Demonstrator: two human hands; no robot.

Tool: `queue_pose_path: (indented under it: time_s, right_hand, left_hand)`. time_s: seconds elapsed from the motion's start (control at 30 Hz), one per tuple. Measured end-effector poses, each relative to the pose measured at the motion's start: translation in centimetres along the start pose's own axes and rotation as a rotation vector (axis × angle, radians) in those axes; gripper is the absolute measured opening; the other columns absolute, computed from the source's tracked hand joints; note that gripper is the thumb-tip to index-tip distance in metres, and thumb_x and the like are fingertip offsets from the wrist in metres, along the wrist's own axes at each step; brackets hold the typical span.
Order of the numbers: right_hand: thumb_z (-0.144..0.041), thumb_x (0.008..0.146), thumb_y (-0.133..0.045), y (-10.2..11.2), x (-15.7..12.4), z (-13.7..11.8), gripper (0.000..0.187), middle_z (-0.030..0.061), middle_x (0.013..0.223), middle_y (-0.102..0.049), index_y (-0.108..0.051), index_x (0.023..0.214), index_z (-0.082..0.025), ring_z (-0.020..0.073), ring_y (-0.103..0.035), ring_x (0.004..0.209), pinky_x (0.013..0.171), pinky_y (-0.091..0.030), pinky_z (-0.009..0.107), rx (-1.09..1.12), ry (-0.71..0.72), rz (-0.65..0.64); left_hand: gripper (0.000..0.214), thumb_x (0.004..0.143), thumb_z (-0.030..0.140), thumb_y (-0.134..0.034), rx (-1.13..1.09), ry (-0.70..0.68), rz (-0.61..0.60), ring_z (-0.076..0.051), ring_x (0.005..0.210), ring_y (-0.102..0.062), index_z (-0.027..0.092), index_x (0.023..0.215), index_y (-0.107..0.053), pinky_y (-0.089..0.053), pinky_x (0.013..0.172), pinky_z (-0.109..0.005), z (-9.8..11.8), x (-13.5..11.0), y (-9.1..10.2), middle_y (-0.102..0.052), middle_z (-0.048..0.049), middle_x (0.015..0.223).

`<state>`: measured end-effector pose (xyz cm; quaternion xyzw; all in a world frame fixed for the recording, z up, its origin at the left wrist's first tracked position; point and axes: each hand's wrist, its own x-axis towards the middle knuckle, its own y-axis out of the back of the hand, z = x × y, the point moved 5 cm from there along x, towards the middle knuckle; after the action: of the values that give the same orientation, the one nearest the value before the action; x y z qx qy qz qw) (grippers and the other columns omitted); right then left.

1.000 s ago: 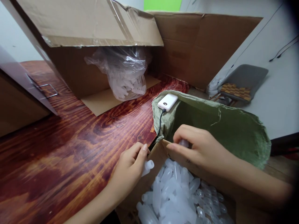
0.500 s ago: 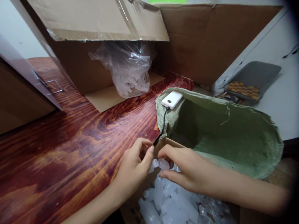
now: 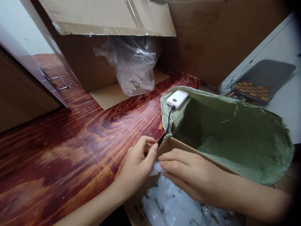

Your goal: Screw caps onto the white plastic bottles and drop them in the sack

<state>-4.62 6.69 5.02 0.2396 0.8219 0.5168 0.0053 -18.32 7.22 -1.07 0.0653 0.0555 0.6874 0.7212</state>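
Note:
My left hand (image 3: 139,163) is closed, thumb and forefinger tips together by the lower end of a black cable (image 3: 168,121). Whatever they pinch is hidden. My right hand (image 3: 190,172) faces it with fingers drawn together on a small translucent plastic piece (image 3: 158,166), rounded like a cap or bottle neck. More white plastic shows beside this piece, partly behind my left hand. Below both hands, a heap of translucent plastic bottles (image 3: 154,211) lies in a cardboard box (image 3: 182,147).
A white power bank (image 3: 177,99) with the cable plugged in rests on the folded rim of a green woven sack (image 3: 256,138). A clear bag of white pieces (image 3: 136,78) sits in a large carton (image 3: 113,26). Wood-grain tabletop (image 3: 77,147) extends left. A grey chair (image 3: 270,77) stands behind.
My right hand's fingers have moved left and closed toward the plastic piece, which now shows less. My left hand stays nearly in place. The view has shifted slightly.

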Motion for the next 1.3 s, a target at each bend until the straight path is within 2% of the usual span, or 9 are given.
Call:
queue_pose_path:
  time_s: [0.3,0.37,0.47,0.6,0.67,0.8,1.0,1.1,1.3]
  right_hand:
    - [-0.013,0.096,-0.049,-0.2,0.1,0.6,0.017,0.0088,0.111,-0.064,-0.054,0.112,-0.015,0.016,-0.059,0.104,0.092,-0.047,0.028,0.199,-0.03,-0.003]
    - [-0.023,0.097,-0.051,-0.2,0.3,0.6,0.013,0.0078,0.099,-0.066,-0.057,0.104,-0.014,0.0177,-0.062,0.092,0.081,-0.049,0.029,0.098,-0.078,-0.005]
    - [-0.045,0.1,-0.044,0.1,0.2,0.9,0.037,0.0034,0.073,-0.063,-0.059,0.084,-0.015,0.0173,-0.059,0.066,0.06,-0.041,0.03,-0.085,-0.207,-0.05]
    - [-0.059,0.097,-0.037,0.6,-0.1,0.2,0.054,0.0033,0.074,-0.061,-0.059,0.116,-0.014,0.0189,-0.055,0.063,0.058,-0.036,0.032,-0.25,0.032,-0.066]
    - [-0.059,0.097,-0.037,0.3,-0.4,0.4,0.054,0.0031,0.073,-0.06,-0.057,0.123,-0.016,0.0197,-0.054,0.062,0.058,-0.035,0.033,-0.307,0.109,-0.15]
    - [-0.061,0.097,-0.036,0.5,-0.5,1.7,0.057,0.0054,0.075,-0.063,-0.061,0.115,-0.012,0.0213,-0.059,0.067,0.06,-0.037,0.033,-0.293,-0.065,-0.217]
    - [-0.045,0.096,-0.05,-0.2,0.0,-0.1,0.038,0.0044,0.083,-0.059,-0.055,0.119,-0.016,0.0205,-0.05,0.067,0.059,-0.034,0.033,-0.351,0.124,-0.245]
    - [-0.033,0.1,-0.044,-1.4,0.0,-0.1,0.024,0.0062,0.083,-0.061,-0.058,0.104,-0.013,0.0208,-0.052,0.071,0.06,-0.034,0.033,-0.338,0.067,-0.203]
    - [-0.037,0.1,-0.042,-2.5,0.1,0.1,0.03,0.0075,0.079,-0.064,-0.057,0.093,-0.012,0.022,-0.059,0.064,0.053,-0.03,0.032,-0.272,-0.209,-0.188]
  left_hand:
    - [0.02,0.094,0.037,-0.049,-0.06,0.009,-0.048,-0.009,0.057,-0.05,0.019,0.093,-0.056,-0.038,0.051,-0.02,-0.4,0.5,0.2,-0.056,0.0036,0.07]
    - [0.02,0.094,0.037,-0.048,-0.046,0.002,-0.06,-0.01,0.056,-0.051,0.019,0.094,-0.057,-0.038,0.051,-0.02,-0.2,0.4,0.1,-0.056,0.0038,0.068]
    - [0.018,0.094,0.035,-0.049,0.001,-0.012,-0.066,-0.011,0.058,-0.052,0.019,0.093,-0.058,-0.038,0.053,-0.022,0.2,0.2,-0.1,-0.058,0.0032,0.068]
    - [0.017,0.094,0.034,-0.049,0.022,-0.018,-0.059,-0.011,0.062,-0.054,0.019,0.093,-0.058,-0.041,0.056,-0.022,0.4,0.1,-0.1,-0.059,0.0026,0.072]
    - [0.018,0.095,0.035,-0.048,0.016,-0.011,-0.062,-0.01,0.059,-0.053,0.02,0.092,-0.057,-0.04,0.053,-0.021,0.2,0.1,-0.1,-0.057,0.0035,0.069]
    - [0.019,0.095,0.036,-0.047,0.016,0.009,-0.062,-0.009,0.055,-0.05,0.019,0.09,-0.056,-0.037,0.048,-0.02,0.2,0.1,0.0,-0.056,0.0042,0.065]
    - [0.018,0.096,0.034,-0.047,0.058,-0.025,-0.068,-0.009,0.06,-0.052,0.02,0.091,-0.057,-0.04,0.054,-0.02,0.3,0.4,-0.1,-0.06,0.0032,0.074]
    - [0.017,0.095,0.033,-0.048,0.102,-0.044,-0.079,-0.011,0.064,-0.054,0.02,0.093,-0.058,-0.041,0.057,-0.022,0.0,0.3,-0.2,-0.061,0.0028,0.076]
    - [0.015,0.096,0.035,-0.049,0.161,-0.088,-0.054,-0.011,0.066,-0.058,0.022,0.098,-0.058,-0.043,0.059,-0.023,0.0,-0.3,-0.3,-0.063,0.0031,0.078]
